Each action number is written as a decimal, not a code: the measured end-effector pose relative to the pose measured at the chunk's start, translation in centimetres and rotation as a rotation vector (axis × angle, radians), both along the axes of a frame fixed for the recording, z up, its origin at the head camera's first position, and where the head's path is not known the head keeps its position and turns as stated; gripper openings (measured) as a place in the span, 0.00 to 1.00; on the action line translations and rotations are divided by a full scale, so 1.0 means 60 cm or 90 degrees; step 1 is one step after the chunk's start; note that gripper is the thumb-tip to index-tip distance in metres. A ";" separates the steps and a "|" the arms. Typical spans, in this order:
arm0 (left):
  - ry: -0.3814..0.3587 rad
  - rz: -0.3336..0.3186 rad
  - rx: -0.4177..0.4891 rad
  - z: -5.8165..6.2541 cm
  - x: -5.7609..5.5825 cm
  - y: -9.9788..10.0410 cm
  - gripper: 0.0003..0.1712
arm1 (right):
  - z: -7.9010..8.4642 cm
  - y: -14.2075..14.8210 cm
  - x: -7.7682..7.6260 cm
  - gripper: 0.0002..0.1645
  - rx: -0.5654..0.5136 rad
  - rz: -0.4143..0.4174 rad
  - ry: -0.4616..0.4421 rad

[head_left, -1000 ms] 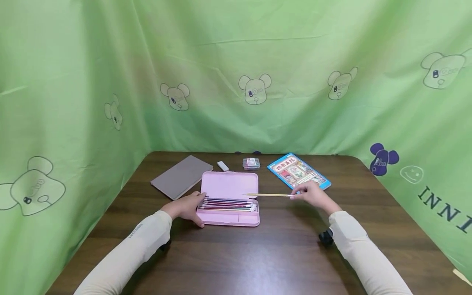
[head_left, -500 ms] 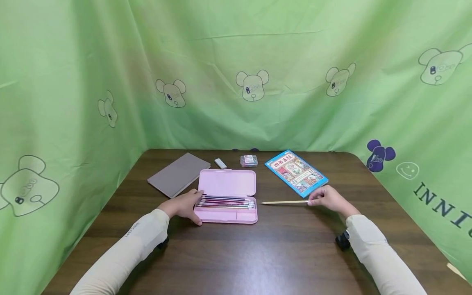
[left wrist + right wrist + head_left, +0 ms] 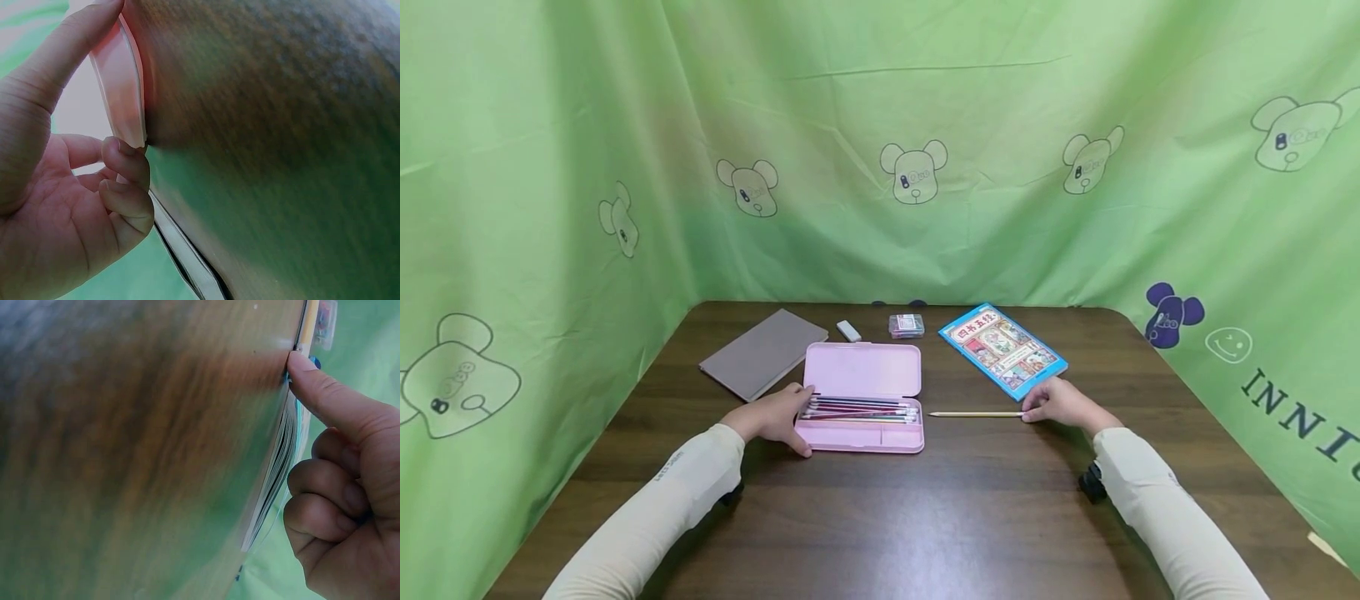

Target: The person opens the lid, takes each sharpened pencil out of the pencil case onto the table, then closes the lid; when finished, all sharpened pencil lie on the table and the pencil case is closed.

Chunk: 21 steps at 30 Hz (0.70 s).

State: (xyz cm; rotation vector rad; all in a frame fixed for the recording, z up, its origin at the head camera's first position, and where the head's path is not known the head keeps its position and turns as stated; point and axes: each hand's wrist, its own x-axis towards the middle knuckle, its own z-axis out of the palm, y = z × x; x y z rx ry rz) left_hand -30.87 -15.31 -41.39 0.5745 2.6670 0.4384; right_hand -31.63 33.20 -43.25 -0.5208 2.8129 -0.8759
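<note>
A pink pencil case lies unfolded on the table with several pencils inside. My left hand grips its left end, the thumb at the near corner and the fingers curled at the far side. The left wrist view shows this same hand against the pink side wall. To the right of the case, a light wood-coloured pencil lies along the table, tip pointing left. My right hand pinches its right end. In the right wrist view the pinching thumb partly hides the pencil.
Behind the case are a grey notebook, a white eraser and a small clear box. A blue-edged picture book lies just beyond my right hand. Green cloth hangs around the brown table.
My right hand has carried the pencil rightward from above the case and down onto the table. It has then shifted slightly left. The left hand keeps its hold on the case.
</note>
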 end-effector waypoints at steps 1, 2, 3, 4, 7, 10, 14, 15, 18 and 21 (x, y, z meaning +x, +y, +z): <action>0.000 0.000 -0.001 0.001 0.000 0.000 0.64 | 0.001 0.000 0.001 0.16 -0.008 0.006 0.000; 0.001 0.000 -0.001 0.001 0.000 -0.001 0.64 | 0.001 0.001 0.001 0.17 -0.015 0.008 -0.001; 0.002 -0.001 -0.003 0.001 0.000 -0.001 0.64 | 0.002 0.001 0.001 0.18 -0.020 0.014 0.002; 0.003 -0.001 -0.003 0.001 0.000 0.000 0.64 | 0.002 0.000 0.001 0.18 -0.021 0.008 -0.001; 0.007 0.000 -0.006 0.003 0.000 0.001 0.63 | 0.003 -0.007 -0.002 0.16 -0.020 -0.013 -0.006; 0.010 0.006 -0.008 0.004 0.000 0.001 0.63 | 0.007 -0.024 -0.004 0.14 -0.023 -0.011 0.011; 0.011 0.005 -0.007 0.003 -0.001 0.001 0.63 | 0.014 -0.055 -0.009 0.14 -0.038 0.014 0.024; 0.011 0.004 -0.007 0.003 -0.002 0.001 0.63 | 0.016 -0.063 -0.010 0.14 -0.041 0.018 0.023; 0.009 -0.001 -0.005 0.002 -0.002 0.001 0.63 | 0.018 -0.090 -0.015 0.14 -0.043 0.033 0.022; 0.004 -0.001 -0.005 0.001 -0.001 0.001 0.63 | 0.018 -0.121 -0.020 0.14 -0.042 0.061 0.023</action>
